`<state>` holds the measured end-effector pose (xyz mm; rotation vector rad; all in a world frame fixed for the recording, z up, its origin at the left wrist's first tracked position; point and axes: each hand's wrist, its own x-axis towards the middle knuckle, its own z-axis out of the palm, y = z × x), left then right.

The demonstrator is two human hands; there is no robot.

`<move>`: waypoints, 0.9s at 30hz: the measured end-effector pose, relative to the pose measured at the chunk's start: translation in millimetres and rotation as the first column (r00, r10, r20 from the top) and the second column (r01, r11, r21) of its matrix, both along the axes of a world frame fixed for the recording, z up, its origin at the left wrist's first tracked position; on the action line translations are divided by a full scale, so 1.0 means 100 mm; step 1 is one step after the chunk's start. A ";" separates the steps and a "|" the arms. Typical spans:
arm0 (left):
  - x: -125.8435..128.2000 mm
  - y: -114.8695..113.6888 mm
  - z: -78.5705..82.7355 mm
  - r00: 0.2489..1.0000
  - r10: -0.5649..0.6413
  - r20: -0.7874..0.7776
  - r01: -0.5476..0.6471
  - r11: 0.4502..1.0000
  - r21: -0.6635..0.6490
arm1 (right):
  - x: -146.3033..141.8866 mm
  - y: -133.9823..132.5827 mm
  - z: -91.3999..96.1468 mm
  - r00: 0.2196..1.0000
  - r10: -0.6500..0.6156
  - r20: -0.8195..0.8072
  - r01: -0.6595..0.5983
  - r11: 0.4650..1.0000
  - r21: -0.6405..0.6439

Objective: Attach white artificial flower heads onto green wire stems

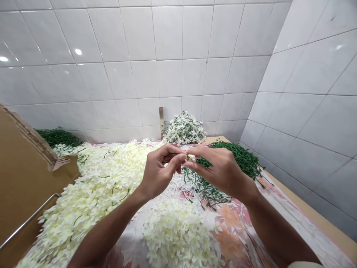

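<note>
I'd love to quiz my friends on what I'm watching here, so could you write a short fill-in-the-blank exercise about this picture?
1. The left hand and right hand pinch a small flower whose petals are ____.
2. The big heap of stems just beyond the right hand is mostly ____ in colour.
3. The cardboard stands at the ____ edge of the picture.
4. The wall is covered with pale ____.

Missing words: white; green; left; tiles.

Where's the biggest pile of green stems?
In the head view, the pile is right of centre, just beyond the right hand and left of the side wall.
</note>
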<state>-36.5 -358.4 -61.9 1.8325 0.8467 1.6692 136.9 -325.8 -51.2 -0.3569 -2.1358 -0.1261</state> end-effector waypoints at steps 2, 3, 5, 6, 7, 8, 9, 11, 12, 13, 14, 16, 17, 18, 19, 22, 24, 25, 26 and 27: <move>0.00 0.00 -0.01 1.000 -0.006 0.016 0.007 1.000 -0.008 | 0.01 0.00 -0.01 1.000 -0.002 -0.004 0.002 1.000 0.005; 0.00 0.00 -0.01 1.000 -0.012 0.024 0.012 1.000 -0.013 | 0.01 0.00 -0.01 1.000 0.002 -0.016 -0.002 1.000 0.004; 0.00 0.00 -0.01 0.999 -0.025 0.043 0.026 0.999 -0.028 | 0.01 0.01 -0.02 0.998 0.015 -0.059 -0.015 1.000 -0.002; 0.00 0.00 -0.01 0.998 -0.031 0.055 0.033 0.999 -0.037 | 0.00 0.01 -0.03 0.996 0.019 -0.083 -0.019 1.000 -0.004; 0.01 0.00 0.00 0.997 -0.035 0.068 0.039 0.998 -0.045 | 0.00 0.02 -0.03 0.994 0.023 -0.104 -0.024 1.000 -0.004; 0.01 0.00 0.00 0.996 -0.038 0.081 0.042 0.998 -0.048 | -0.01 0.02 -0.03 0.993 0.028 -0.118 -0.029 1.000 -0.002; 0.01 -0.01 0.00 0.995 -0.041 0.092 0.045 0.998 -0.048 | -0.02 0.01 -0.03 0.992 0.035 -0.125 -0.036 0.999 -0.001; 0.02 -0.01 0.00 0.994 -0.042 0.105 0.047 0.998 -0.039 | -0.05 0.01 -0.04 0.990 0.051 -0.133 -0.051 0.999 0.002; 0.02 -0.01 0.00 0.993 -0.042 0.108 0.046 0.998 -0.033 | -0.06 0.01 -0.04 0.989 0.058 -0.139 -0.058 0.998 0.002; 0.02 -0.02 0.00 0.993 -0.042 0.109 0.045 0.999 -0.027 | -0.07 0.00 -0.04 0.987 0.063 -0.149 -0.064 0.998 0.003; 0.02 -0.02 0.00 0.993 -0.039 0.110 0.042 0.999 -0.024 | -0.09 0.00 -0.05 0.984 0.065 -0.165 -0.065 0.998 0.006; 0.02 -0.04 0.00 0.993 -0.035 0.113 0.037 0.999 -0.017 | -0.11 0.00 -0.06 0.978 0.062 -0.198 -0.060 0.998 0.017; 0.03 -0.04 -0.01 0.993 -0.035 0.116 0.037 0.999 -0.014 | -0.13 0.00 -0.07 0.974 0.059 -0.217 -0.055 0.998 0.024; 0.03 -0.04 -0.01 0.992 -0.034 0.124 0.035 0.999 -0.009 | -0.14 0.00 -0.08 0.970 0.054 -0.236 -0.048 0.998 0.032; 0.04 -0.04 -0.02 0.990 -0.034 0.134 0.034 0.999 -0.002 | -0.15 0.00 -0.09 0.966 0.048 -0.252 -0.039 0.998 0.041; 0.07 -0.03 -0.04 0.986 -0.028 0.163 0.026 1.000 0.017 | -0.18 -0.01 -0.10 0.960 0.021 -0.280 -0.003 0.998 0.066; 0.08 -0.02 -0.05 0.985 -0.017 0.171 0.014 1.000 0.023 | -0.20 -0.01 -0.11 0.958 0.004 -0.288 0.021 0.996 0.082; 0.09 -0.01 -0.06 0.985 -0.011 0.174 0.007 1.000 0.023 | -0.21 -0.01 -0.11 0.956 0.000 -0.294 0.026 0.996 0.085; 0.09 0.00 -0.07 0.984 -0.005 0.177 0.001 1.000 0.023 | -0.21 -0.01 -0.12 0.954 0.000 -0.301 0.027 0.996 0.087; 0.09 0.01 -0.08 0.984 -0.003 0.181 -0.001 1.000 0.023 | -0.22 -0.01 -0.13 0.952 0.005 -0.307 0.023 0.996 0.087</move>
